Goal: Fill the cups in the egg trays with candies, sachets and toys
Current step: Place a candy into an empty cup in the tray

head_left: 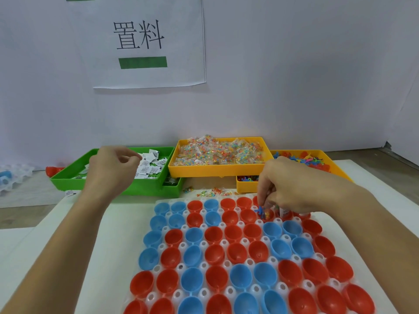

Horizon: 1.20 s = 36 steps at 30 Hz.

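Observation:
A clear egg tray (pixel 246 241) holds several red cups (pixel 214 253) and blue cups (pixel 192 256), nearly all of them bare inside. My right hand (pixel 294 186) reaches down at the tray's far right. Its fingertips pinch a blue toy (pixel 260 210) together with a candy packet over a red cup in the second row, and a white sachet (pixel 284 211) shows under the fingers. My left hand (pixel 111 168) hovers with curled fingers over the white sachets (pixel 150 165) in the green tray (pixel 113 189). Whether it holds one is unclear.
A yellow tray (pixel 217 172) of candy packets (pixel 217 152) stands behind the egg tray, and beside it a yellow tray (pixel 337 169) of coloured toys (pixel 310 160). Loose candy packets (pixel 213 192) lie between trays. Another egg tray (pixel 13 175) sits far left. A wall with a paper sign is behind.

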Each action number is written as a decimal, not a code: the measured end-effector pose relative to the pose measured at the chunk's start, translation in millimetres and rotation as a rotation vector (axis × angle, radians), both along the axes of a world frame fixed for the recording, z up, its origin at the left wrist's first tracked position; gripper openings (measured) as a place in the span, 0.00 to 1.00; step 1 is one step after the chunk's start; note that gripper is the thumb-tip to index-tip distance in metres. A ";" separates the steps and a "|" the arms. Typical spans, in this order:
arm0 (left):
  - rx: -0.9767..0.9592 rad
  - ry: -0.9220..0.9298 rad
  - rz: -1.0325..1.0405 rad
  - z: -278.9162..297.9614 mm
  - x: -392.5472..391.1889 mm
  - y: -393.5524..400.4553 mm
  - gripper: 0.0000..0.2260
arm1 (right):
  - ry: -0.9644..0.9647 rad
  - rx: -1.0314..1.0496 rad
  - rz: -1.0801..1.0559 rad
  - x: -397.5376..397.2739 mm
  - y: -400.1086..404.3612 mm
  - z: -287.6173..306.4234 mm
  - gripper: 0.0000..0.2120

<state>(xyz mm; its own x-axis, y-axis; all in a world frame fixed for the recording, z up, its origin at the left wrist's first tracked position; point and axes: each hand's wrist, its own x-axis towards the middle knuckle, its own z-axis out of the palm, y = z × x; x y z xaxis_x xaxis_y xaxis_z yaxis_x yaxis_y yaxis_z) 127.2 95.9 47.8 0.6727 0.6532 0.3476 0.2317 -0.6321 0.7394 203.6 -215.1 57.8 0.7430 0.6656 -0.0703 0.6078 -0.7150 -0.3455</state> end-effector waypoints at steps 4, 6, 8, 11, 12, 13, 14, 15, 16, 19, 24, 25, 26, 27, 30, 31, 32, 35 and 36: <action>0.183 0.110 0.020 -2.1 16.5 5.8 0.07 | -0.006 0.021 -0.010 0.7 -2.7 1.8 0.14; 0.244 0.209 0.029 -2.1 29.8 10.9 0.05 | 0.006 0.026 -0.008 0.5 -3.0 3.0 0.14; 0.288 0.331 0.040 -1.7 42.1 14.4 0.08 | 0.013 0.031 0.000 -0.2 -3.0 4.0 0.13; 0.327 0.522 0.038 -3.0 54.4 17.9 0.16 | 0.001 0.052 0.007 -0.4 -4.5 6.0 0.13; 0.334 0.553 0.042 -3.5 56.6 18.8 0.16 | -0.007 0.059 0.008 0.0 -5.4 6.7 0.14; 0.338 0.564 0.053 -4.1 58.1 19.7 0.15 | -0.015 0.067 0.007 0.6 -6.5 7.5 0.14; 0.344 0.565 0.072 -4.7 59.0 20.2 0.13 | -0.023 0.074 0.007 1.4 -7.6 8.0 0.14; 0.352 0.563 0.093 -5.4 59.1 20.3 0.11 | -0.034 0.074 0.008 1.9 -8.7 8.5 0.14; 0.360 0.561 0.107 -6.0 58.6 19.7 0.10 | -0.048 0.070 0.012 2.3 -9.2 8.9 0.13; 0.386 0.514 0.128 -5.9 55.3 17.0 0.08 | -0.078 0.069 0.016 4.0 -10.8 9.8 0.12; 0.375 0.283 0.143 13.7 38.1 1.2 0.06 | -0.098 0.103 0.018 5.1 -11.5 12.3 0.08; 0.361 0.213 0.126 19.7 32.5 -5.0 0.06 | -0.105 0.114 0.018 5.0 -11.8 13.0 0.07; 0.343 0.136 0.094 25.4 26.0 -12.5 0.05 | -0.113 0.127 0.020 4.9 -11.7 13.5 0.07; 0.314 0.064 0.045 30.2 19.0 -21.2 0.04 | -0.118 0.144 0.025 4.9 -11.5 14.1 0.07; 0.097 -0.106 -0.189 41.9 -5.1 -59.0 0.04 | -0.102 0.236 0.042 4.0 -8.6 16.2 0.06; -0.010 -0.143 -0.295 44.8 -11.9 -73.3 0.04 | -0.090 0.272 0.053 3.2 -7.3 16.7 0.05; -0.107 -0.159 -0.401 46.9 -16.4 -86.4 0.04 | -0.080 0.311 0.064 2.2 -6.0 17.3 0.05; -0.194 -0.090 -0.589 48.3 -20.2 -114.3 0.08 | 0.026 0.470 0.107 -3.7 -1.3 20.2 0.08; -0.193 -0.077 -0.622 48.0 -20.0 -121.4 0.10 | 0.100 0.534 0.125 -6.5 -0.1 21.8 0.09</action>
